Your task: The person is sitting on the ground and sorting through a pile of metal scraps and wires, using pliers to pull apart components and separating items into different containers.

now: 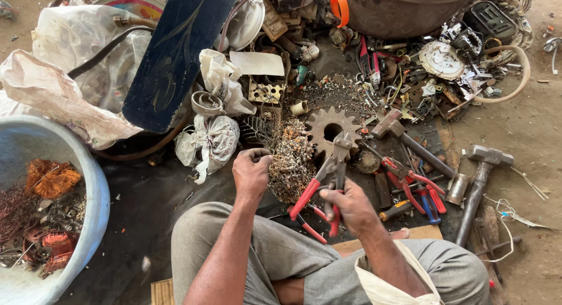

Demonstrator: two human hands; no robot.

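At the far left stands a pale blue basin (96,188) holding tangles of copper wire (51,179); above it lie crumpled plastic sacks (70,65), and a dark blue curved blade (175,53) leans across the heap; just right of the blade sits a knotted printed bag (211,142). The person's left hand (252,173) is closed tight round the left edge of a clump of tangled scrap wire (291,158), lifting it over the dark ground sheet, in front of the knees. Behind the clump a rusty gear wheel (328,129) lies flat. The right hand (349,204) is wrapped round the red handles of a bolt cutter (326,176), squeezing them close; its head points up beside the clump, though whether it bites the wire cannot be told. Further right lie red-handled pliers (410,185); two hammers, one (404,138) near the gear, the other (480,182) well to the right on the dirt.
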